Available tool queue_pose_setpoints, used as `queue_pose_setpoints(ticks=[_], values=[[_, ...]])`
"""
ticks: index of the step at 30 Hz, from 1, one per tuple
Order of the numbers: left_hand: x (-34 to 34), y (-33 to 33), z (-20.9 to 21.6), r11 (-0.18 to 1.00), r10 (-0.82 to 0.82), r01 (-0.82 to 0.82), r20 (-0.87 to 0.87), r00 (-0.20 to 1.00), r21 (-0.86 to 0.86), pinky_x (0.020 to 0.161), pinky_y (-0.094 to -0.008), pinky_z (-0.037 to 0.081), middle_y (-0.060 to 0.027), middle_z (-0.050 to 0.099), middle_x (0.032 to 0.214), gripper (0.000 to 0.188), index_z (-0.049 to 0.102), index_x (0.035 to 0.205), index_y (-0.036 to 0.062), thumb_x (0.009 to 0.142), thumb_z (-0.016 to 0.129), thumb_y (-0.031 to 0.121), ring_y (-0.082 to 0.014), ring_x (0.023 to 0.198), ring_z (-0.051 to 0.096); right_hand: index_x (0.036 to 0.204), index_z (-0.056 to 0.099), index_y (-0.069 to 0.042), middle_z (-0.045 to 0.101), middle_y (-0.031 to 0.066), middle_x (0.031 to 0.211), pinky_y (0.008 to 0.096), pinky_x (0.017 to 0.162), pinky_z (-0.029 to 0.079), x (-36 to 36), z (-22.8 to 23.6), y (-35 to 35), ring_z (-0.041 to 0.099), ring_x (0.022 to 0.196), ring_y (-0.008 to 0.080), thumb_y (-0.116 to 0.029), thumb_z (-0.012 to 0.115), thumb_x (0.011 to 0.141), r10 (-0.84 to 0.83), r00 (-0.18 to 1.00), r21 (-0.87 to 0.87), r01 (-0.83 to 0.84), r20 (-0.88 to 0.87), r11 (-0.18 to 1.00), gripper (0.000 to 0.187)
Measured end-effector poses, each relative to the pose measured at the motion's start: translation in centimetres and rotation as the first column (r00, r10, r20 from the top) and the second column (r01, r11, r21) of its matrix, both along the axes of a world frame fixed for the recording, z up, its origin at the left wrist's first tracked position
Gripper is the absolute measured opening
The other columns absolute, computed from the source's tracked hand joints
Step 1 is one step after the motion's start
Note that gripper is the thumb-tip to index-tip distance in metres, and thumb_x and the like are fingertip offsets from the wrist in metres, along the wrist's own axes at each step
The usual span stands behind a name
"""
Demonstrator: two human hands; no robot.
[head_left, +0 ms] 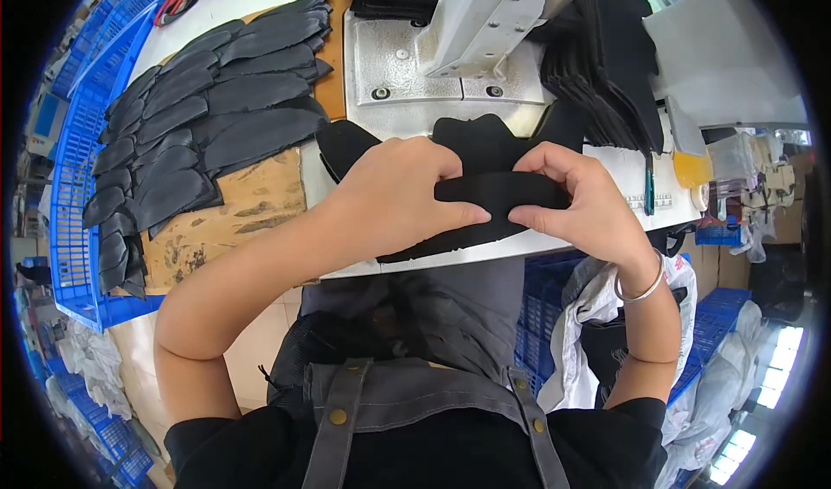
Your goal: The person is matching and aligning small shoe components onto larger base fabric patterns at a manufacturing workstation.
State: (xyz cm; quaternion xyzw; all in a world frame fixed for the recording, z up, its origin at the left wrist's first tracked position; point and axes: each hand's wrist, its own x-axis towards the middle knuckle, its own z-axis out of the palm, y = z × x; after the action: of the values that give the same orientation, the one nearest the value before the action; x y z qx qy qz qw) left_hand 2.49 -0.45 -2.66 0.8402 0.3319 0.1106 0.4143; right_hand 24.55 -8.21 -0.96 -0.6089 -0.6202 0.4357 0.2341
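Both my hands are on a black cut piece of soft sheet material (489,143) at the table's front edge, just in front of a white sewing machine (480,26). Its near part is folded up into a band. My left hand (394,186) pinches this band between thumb and fingers on the left. On the right, my right hand (584,196) grips it the same way, the two thumbs pointing at each other. Lobed edges of the piece stick out beyond the hands, and part of it lies hidden under my left hand.
Overlapping dark leaf-shaped pieces (186,99) cover a brown board (260,199) at left, beside a blue crate (74,195). Red-handled scissors (176,4) lie far left. Right of the machine stand stacked black pieces (606,73) and a teal pen (649,184). A white sack (576,329) hangs below.
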Motion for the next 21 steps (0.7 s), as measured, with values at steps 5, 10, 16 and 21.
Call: queue_pose_setpoints(ticks=[5,10,16,21], values=[[0.0,-0.2,-0.3,0.999,-0.004,0.002,0.030,1.000,0.052,0.051,-0.0344,0.034,-0.0121,0.042,0.054,0.048,0.057,0.070,-0.0045,0.074,0.078,0.039,-0.0206,0.051,0.039,0.097,0.059,-0.001,0.060,-0.0014,0.082,0.0200,0.066,0.044,-0.3,0.6,0.3,0.052,0.074,0.0037,-0.002,0.074,0.074,0.037,0.997,0.011,-0.038,0.063,0.999,0.027],[0.1,-0.5,-0.8,0.990,0.013,-0.019,0.043,0.999,0.141,0.052,-0.0360,0.034,-0.0129,0.043,0.056,0.050,0.055,0.069,-0.0047,0.073,0.077,0.039,-0.0241,0.052,0.039,0.093,0.059,-0.001,0.058,-0.0019,0.079,0.0199,0.065,0.043,-0.4,0.5,0.3,0.050,0.073,0.0032,-0.001,0.072,0.074,0.048,0.996,0.018,-0.049,0.076,0.999,0.023],[0.0,-0.6,-1.1,0.986,0.005,-0.013,0.049,0.999,0.166,0.052,-0.0378,0.034,-0.0151,0.044,0.056,0.051,0.054,0.069,-0.0046,0.074,0.076,0.041,-0.0275,0.052,0.042,0.093,0.059,-0.001,0.058,-0.0017,0.078,0.0201,0.064,0.043,-0.5,0.5,0.3,0.050,0.072,0.0034,-0.001,0.072,0.074,0.053,0.995,0.029,-0.056,0.087,0.998,0.023],[-0.1,-0.5,-1.0,0.980,-0.008,-0.002,0.047,0.999,0.197,0.053,-0.0380,0.037,-0.0158,0.047,0.057,0.049,0.056,0.070,-0.0046,0.074,0.076,0.041,-0.0307,0.054,0.047,0.093,0.059,-0.001,0.058,-0.0010,0.079,0.0206,0.065,0.044,-0.5,0.4,0.3,0.051,0.073,0.0037,-0.001,0.072,0.074,0.071,0.992,0.048,-0.077,0.108,0.996,0.023]])
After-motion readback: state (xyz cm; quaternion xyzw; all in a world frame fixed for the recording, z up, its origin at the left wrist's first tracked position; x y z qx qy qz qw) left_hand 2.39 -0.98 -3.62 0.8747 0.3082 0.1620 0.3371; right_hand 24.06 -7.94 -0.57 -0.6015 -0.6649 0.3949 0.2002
